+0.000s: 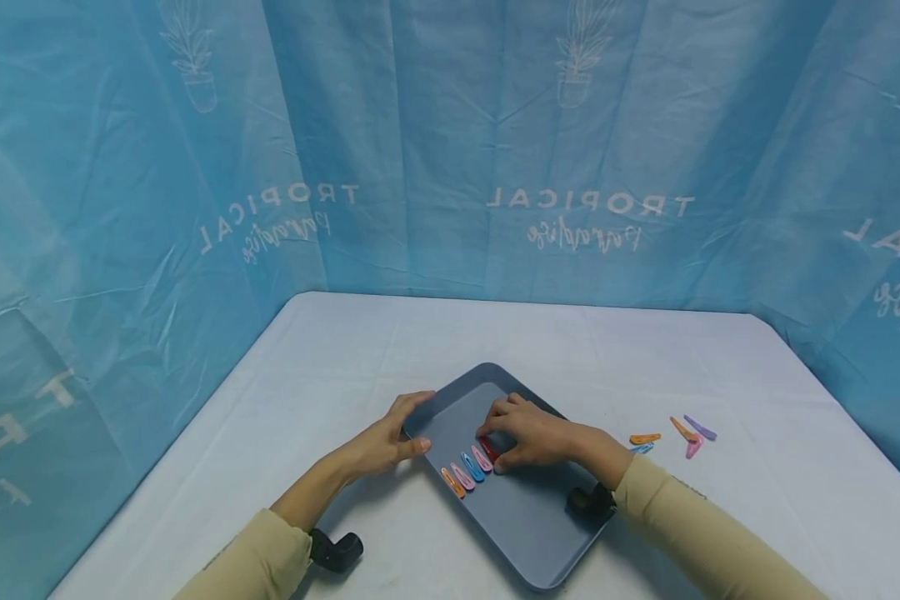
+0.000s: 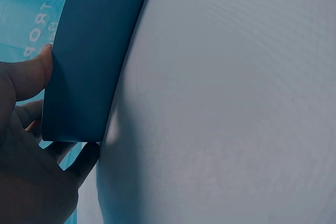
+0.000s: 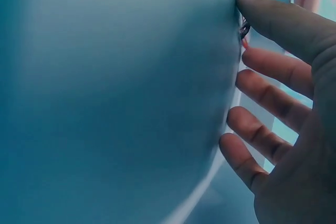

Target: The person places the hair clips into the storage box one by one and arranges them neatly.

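A grey-blue tray [image 1: 528, 521] lies at a slant on the table. My left hand [image 1: 386, 437] grips its left corner, with the thumb over the rim; in the left wrist view the tray's side wall [image 2: 94, 61] sits between thumb and fingers. Inside the tray, my right hand [image 1: 532, 433] holds a red snap hair clip [image 1: 489, 449] between thumb and forefinger, close on the tray floor. Beside that clip runs a slanted row: a pink clip [image 1: 482, 457], a blue clip [image 1: 472, 467], another pink clip [image 1: 462, 476] and an orange clip [image 1: 453, 482]. The right wrist view shows the hand [image 3: 283, 108] from its palm side.
To the right of the tray several loose hair clips lie on the white table [image 1: 345, 358]: an orange one [image 1: 645, 438], a blue one [image 1: 642, 448], a purple one [image 1: 701, 427], and a pink one [image 1: 693, 447] touching another orange. Blue printed curtains [image 1: 450, 150] surround the table.
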A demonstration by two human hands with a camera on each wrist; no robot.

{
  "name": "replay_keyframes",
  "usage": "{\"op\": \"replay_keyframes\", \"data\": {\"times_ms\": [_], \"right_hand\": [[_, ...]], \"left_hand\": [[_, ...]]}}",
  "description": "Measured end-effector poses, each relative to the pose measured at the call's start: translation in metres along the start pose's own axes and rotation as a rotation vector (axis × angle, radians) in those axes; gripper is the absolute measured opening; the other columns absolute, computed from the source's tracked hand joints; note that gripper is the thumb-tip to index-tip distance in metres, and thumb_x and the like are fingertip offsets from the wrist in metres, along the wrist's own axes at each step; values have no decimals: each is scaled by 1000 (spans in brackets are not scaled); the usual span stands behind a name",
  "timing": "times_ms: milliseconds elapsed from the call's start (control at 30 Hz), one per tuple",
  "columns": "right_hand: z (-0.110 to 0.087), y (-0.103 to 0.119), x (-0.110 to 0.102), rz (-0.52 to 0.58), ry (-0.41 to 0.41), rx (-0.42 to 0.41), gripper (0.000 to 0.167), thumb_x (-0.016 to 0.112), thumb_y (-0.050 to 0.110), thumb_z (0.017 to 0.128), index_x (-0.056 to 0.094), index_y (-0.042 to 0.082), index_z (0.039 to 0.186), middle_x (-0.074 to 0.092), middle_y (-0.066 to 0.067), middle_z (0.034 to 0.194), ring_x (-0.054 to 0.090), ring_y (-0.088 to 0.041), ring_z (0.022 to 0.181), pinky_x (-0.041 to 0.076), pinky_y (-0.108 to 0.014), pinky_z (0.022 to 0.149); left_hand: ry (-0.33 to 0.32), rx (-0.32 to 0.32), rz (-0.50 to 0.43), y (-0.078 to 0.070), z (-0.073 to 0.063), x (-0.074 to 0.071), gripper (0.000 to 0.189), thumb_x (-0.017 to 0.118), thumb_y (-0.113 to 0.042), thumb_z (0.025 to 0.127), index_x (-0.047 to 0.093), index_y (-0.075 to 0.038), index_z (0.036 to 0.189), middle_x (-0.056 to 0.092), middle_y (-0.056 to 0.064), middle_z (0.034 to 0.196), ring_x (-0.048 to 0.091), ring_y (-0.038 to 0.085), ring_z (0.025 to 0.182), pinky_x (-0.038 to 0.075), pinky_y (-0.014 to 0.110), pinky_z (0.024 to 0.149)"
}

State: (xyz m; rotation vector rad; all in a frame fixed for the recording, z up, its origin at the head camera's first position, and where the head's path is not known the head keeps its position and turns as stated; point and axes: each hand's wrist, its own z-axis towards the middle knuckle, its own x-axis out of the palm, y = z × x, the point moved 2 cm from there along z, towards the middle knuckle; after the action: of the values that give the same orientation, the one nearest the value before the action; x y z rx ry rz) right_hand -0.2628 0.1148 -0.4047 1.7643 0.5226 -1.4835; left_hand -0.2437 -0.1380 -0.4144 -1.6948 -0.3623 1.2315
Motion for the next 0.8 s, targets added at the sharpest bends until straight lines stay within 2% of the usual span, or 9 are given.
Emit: {"op": "replay_keyframes", "data": {"times_ms": [167, 267, 367, 567, 800], "right_hand": [[-9, -1, -13, 8, -66, 3, 51, 74, 38, 80, 61, 18, 125, 55, 2, 119, 41, -13, 102, 42, -33, 85], [-23, -6, -33, 24, -162, 13, 52, 75, 33, 80, 60, 15, 126, 56, -1, 120, 43, -16, 106, 43, -38, 87], [-41, -15, -52, 29, -241, 56, 53, 76, 31, 79, 60, 15, 127, 57, -2, 121, 44, -17, 106, 44, -40, 86], [-86, -49, -70, 35, -306, 179, 52, 76, 30, 78, 60, 14, 126, 58, -3, 120, 43, -17, 106, 45, -38, 83], [-138, -99, -67, 16, -310, 330, 51, 76, 29, 79, 61, 9, 124, 57, -12, 120, 43, -25, 105, 46, -44, 82]], "left_hand": [[-2, -13, 5, 2, 0, 1, 69, 59, -21, 93, 21, -22, 151, 16, 12, 155, 13, 41, 144, 24, 64, 108], [-9, -30, 5, 1, 0, 1, 70, 59, -22, 93, 20, -24, 151, 16, 10, 156, 12, 40, 145, 22, 64, 109], [-9, -38, 3, 0, 0, 0, 70, 59, -22, 93, 20, -24, 151, 14, 9, 156, 11, 41, 145, 21, 65, 109], [-10, -40, 9, 0, -1, 0, 69, 59, -22, 93, 21, -23, 150, 15, 10, 156, 12, 41, 144, 24, 64, 109], [-14, -52, 13, 0, -1, 0, 69, 60, -22, 93, 22, -24, 150, 14, 9, 157, 12, 42, 145, 23, 65, 109]]}}
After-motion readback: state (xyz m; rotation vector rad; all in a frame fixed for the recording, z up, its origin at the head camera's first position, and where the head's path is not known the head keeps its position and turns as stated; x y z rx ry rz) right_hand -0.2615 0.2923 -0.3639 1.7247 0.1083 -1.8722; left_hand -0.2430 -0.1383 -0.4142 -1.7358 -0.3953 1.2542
